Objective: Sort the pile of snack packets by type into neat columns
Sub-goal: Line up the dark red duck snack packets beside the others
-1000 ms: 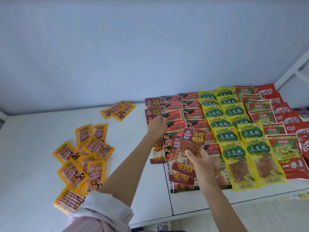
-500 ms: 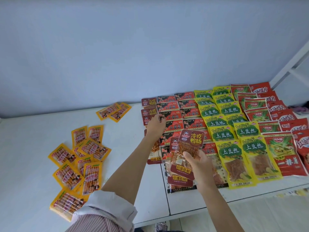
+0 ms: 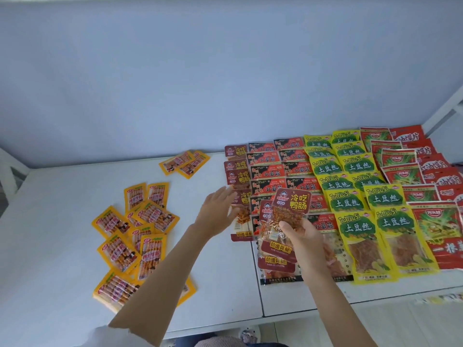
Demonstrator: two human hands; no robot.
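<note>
A right hand [image 3: 304, 240] grips a fanned stack of dark-red duck-intestine packets [image 3: 285, 229], long axis upright, labels toward the wall, above sorted columns on a white table [image 3: 62, 209]. The left hand [image 3: 216, 211] hovers, fingers spread and empty, beside the dark-red column [image 3: 236, 169]. Loose yellow packets [image 3: 132, 236] lie left; the wall [image 3: 225, 71] is pale blue.

We see glossy plastic-film packets: the maroon ones [image 3: 288, 221] have clear windows, and the yellow-green packets [image 3: 358, 236] catch light (a slight sheen). The orange packets [image 3: 120, 249] look equally slick. The white table [image 3: 62, 221] appears smooth and matt; so does the wall [image 3: 200, 71].
</note>
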